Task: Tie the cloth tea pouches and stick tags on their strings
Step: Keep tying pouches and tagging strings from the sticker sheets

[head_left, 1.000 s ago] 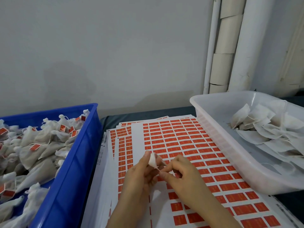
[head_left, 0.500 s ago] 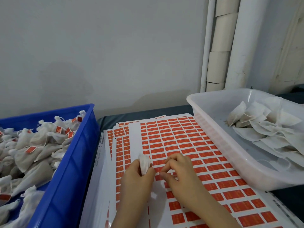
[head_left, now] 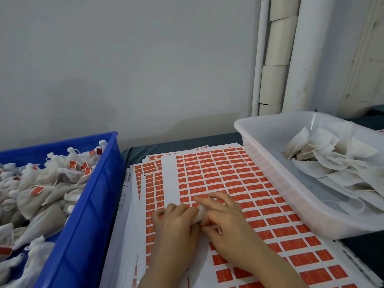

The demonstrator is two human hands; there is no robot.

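Both hands are down low over the sticker sheets. The left hand (head_left: 176, 225) is curled round a small white cloth pouch (head_left: 198, 213) and grips it just above the top sheet (head_left: 228, 173). The right hand (head_left: 228, 223) sits tight against it, fingers reaching across the red tags (head_left: 209, 179). Whether they pinch the string or a tag, I cannot tell: blurred and hidden.

Now the risks. The string is too fine to make out, so a tag could fold shut on a fingertip or on itself and miss the string. A peeled tag might drag its neighbour or lift the loose sheet, since nothing pins the stack. A slack grip could let the tie loosen.

Tagged pouches (head_left: 47, 179) fill the blue crate (head_left: 99, 194) at left. Untied pouches (head_left: 332, 159) wait in the clear tub (head_left: 280, 183) at right, on the dark worktop (head_left: 145, 147).
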